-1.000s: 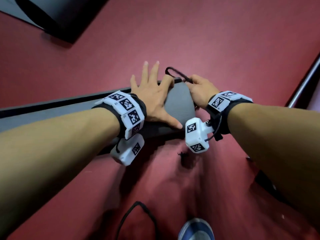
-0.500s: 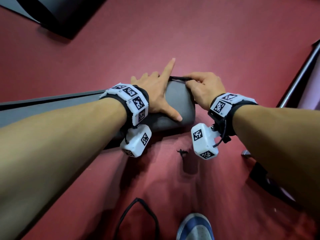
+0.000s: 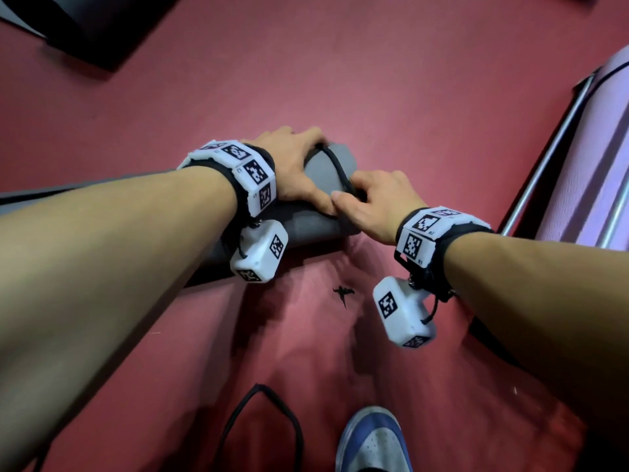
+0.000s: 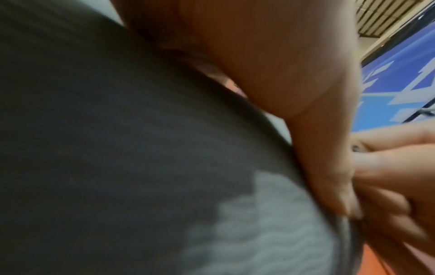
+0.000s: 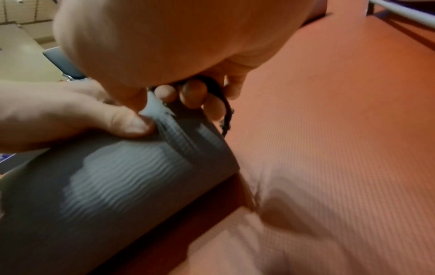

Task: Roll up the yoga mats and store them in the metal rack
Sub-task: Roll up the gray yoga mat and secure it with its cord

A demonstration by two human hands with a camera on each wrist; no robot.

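A grey rolled yoga mat point(image 3: 318, 175) lies across a red floor mat point(image 3: 391, 80). My left hand point(image 3: 292, 161) sits on top of the roll near its right end, fingers curled over the far side and thumb pressing the near side. A black elastic strap point(image 3: 335, 165) runs over the roll's end. My right hand point(image 3: 374, 195) pinches that strap on the near side of the roll. The right wrist view shows the ribbed grey mat point(image 5: 117, 186), the strap point(image 5: 227, 115) in my curled right fingers point(image 5: 193, 93), and my left thumb point(image 5: 132, 122) beside them.
At the right a metal rack bar point(image 3: 551, 144) stands beside a purple mat point(image 3: 599, 148). A second black strap loop point(image 3: 265, 424) lies on the floor near my shoe point(image 3: 372, 441). A dark mat point(image 3: 85, 25) lies at the far left. A small black scrap point(image 3: 343, 292) is below the roll.
My left hand went from fingers spread flat to curled over the roll. My right hand drew the strap from the far side over the roll's end toward me.
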